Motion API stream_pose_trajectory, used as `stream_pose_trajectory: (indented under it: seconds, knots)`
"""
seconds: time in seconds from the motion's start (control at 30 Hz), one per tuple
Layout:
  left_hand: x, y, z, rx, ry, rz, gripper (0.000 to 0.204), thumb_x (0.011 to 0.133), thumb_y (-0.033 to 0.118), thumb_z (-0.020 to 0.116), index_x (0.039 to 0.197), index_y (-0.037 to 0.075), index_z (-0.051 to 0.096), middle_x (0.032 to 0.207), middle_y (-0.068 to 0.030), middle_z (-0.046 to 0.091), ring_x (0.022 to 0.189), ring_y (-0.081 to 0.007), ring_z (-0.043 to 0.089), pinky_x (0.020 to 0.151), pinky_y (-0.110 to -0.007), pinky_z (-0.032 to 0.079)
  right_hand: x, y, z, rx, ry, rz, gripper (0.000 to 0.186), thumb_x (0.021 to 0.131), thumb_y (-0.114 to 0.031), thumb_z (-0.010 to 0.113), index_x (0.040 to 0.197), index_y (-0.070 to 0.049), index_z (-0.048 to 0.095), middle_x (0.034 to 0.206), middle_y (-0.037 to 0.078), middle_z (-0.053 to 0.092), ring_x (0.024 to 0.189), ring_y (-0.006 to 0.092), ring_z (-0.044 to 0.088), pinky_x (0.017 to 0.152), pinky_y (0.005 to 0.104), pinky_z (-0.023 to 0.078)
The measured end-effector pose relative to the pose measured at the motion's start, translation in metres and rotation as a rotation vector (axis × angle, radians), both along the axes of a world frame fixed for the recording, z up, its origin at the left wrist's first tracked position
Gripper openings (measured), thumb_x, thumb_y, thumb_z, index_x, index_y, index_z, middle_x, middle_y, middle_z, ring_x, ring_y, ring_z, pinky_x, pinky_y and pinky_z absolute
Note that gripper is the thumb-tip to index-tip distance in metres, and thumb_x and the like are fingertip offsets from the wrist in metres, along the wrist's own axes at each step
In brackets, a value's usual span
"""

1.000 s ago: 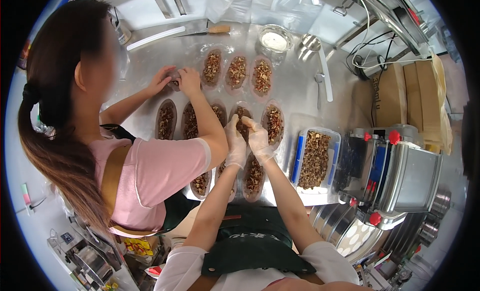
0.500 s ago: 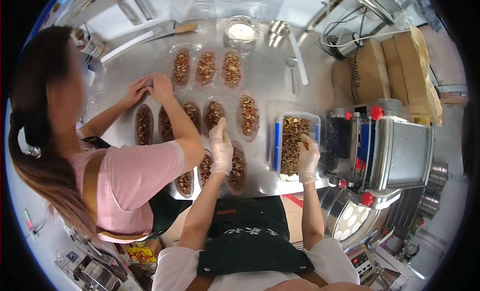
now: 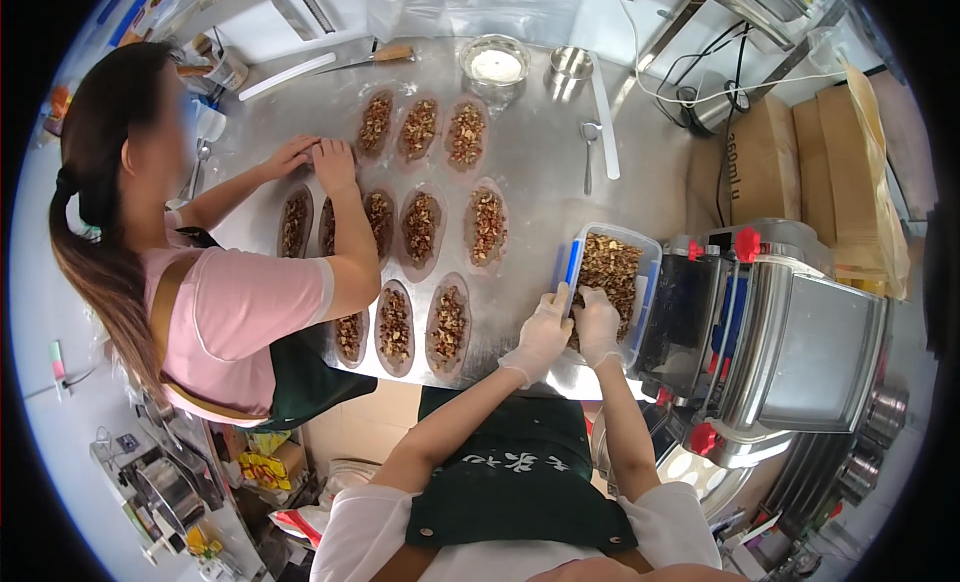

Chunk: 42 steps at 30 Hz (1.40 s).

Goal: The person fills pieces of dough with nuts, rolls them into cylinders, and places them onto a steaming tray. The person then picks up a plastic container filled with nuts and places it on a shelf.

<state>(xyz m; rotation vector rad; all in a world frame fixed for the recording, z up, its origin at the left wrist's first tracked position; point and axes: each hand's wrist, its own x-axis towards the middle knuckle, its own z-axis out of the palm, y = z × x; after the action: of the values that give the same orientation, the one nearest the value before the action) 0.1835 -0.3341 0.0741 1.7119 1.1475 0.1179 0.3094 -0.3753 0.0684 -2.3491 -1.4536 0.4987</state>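
Observation:
A clear plastic container (image 3: pixel 650 282) with a blue side clip stands on the table's right part, holding chopped nuts (image 3: pixel 612 262). My gloved left hand (image 3: pixel 540 339) grips its near left edge, fingers closed on the rim beside the blue clip. Inside the near end, my gloved right hand (image 3: pixel 598 327) has its fingers curled down into the nuts; the fingertips are hidden. To the left lie several flat dough ovals topped with nuts, such as the nearest dough oval (image 3: pixel 448 327) and the one at mid-table (image 3: pixel 486 227).
A co-worker in a pink shirt (image 3: pixel 250 292) stands at left, hands (image 3: pixel 320 157) together over the table. Behind are a glass bowl of white powder (image 3: pixel 495 66), a metal cup (image 3: pixel 570 70), a spoon (image 3: pixel 589 157) and a white strip (image 3: pixel 605 122). A roller machine (image 3: pixel 780 332) borders the right.
My left hand has moved right from the dough ovals to the container's edge. My right hand has moved lower, toward the container's near end. The view has shifted slightly.

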Motion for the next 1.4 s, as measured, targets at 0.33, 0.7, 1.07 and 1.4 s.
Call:
stream_pose_trajectory:
  seconds: [0.33, 0.7, 1.07, 1.4]
  knots:
    - [-0.020, 0.015, -0.025, 0.010, -0.219, 0.170, 0.050, 0.085, 0.009, 0.060, 0.134, 0.012, 0.051, 0.113, -0.0105, 0.058, 0.086, -0.0237, 0.060, 0.081, -0.033, 0.050, 0.044, -0.012, -0.023, 0.145, 0.394, -0.367, 0.016, 0.081, -0.001, 0.068, 0.097, 0.000, 0.072, 0.083, 0.009, 0.070, 0.068, 0.0137, 0.064, 0.063, 0.0252, 0.051]
    - [-0.048, 0.146, -0.020, -0.083, -0.565, 0.715, 0.036, 0.090, -0.002, 0.057, 0.126, 0.002, 0.058, 0.115, -0.0095, 0.061, 0.102, -0.0190, 0.060, 0.093, -0.028, 0.046, -0.027, 0.183, 0.027, 0.328, 0.937, -0.313, 0.019, 0.085, -0.007, 0.069, 0.102, 0.001, 0.071, 0.088, 0.008, 0.070, 0.078, 0.0130, 0.064, 0.070, 0.0244, 0.051]
    - [-0.047, 0.275, -0.071, 0.183, -0.306, 0.623, 0.048, 0.084, -0.009, 0.049, 0.130, 0.002, 0.055, 0.124, -0.0160, 0.055, 0.111, -0.0261, 0.056, 0.096, -0.033, 0.045, -0.077, 0.299, -0.042, 0.322, 0.475, -0.164, 0.022, 0.080, -0.003, 0.068, 0.102, -0.003, 0.071, 0.097, 0.016, 0.069, 0.091, 0.0290, 0.067, 0.082, 0.0335, 0.051]
    - [-0.044, 0.279, -0.081, 0.187, -0.420, 0.703, 0.045, 0.087, -0.012, 0.049, 0.130, 0.001, 0.054, 0.123, -0.0106, 0.059, 0.107, -0.0169, 0.057, 0.096, -0.029, 0.046, -0.057, 0.308, -0.070, 0.344, 1.108, -0.416, 0.027, 0.081, 0.001, 0.066, 0.107, -0.002, 0.069, 0.093, 0.010, 0.071, 0.080, 0.0148, 0.067, 0.072, 0.0260, 0.053]
